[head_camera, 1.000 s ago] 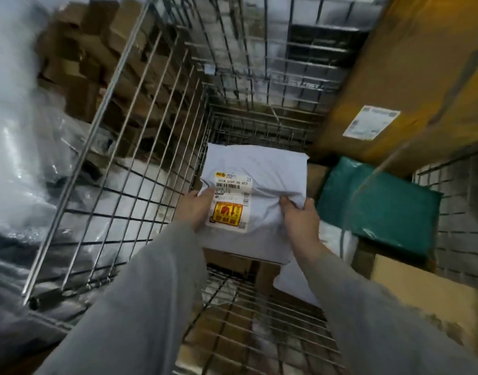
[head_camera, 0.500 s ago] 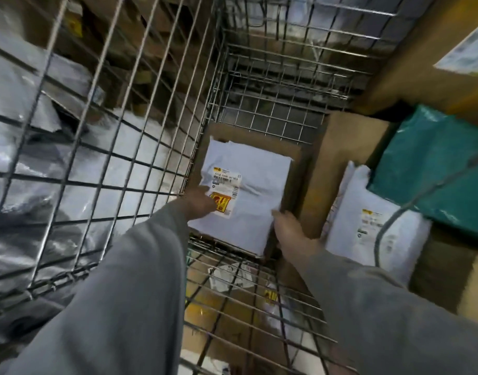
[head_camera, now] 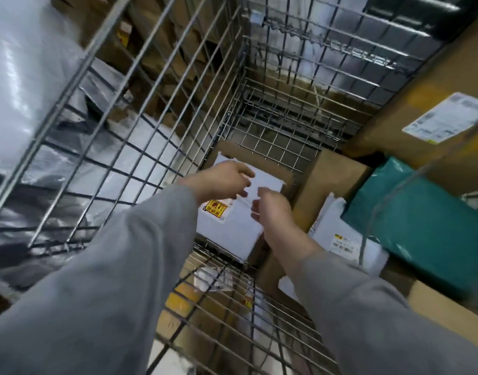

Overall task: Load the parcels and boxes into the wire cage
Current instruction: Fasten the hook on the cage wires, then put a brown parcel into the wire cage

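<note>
Both hands hover empty over a white parcel [head_camera: 232,228] lying flat inside the wire cage [head_camera: 162,109], on a brown box [head_camera: 262,162] in the far left corner. Fingers of the left hand [head_camera: 221,182] and the right hand [head_camera: 270,209] hang loosely curled, holding nothing and not visibly touching the parcel. Its yellow and red label [head_camera: 215,209] faces up. Just to the right stand a taller cardboard box [head_camera: 330,180], a second white parcel [head_camera: 346,244] and a teal bag [head_camera: 421,228].
</note>
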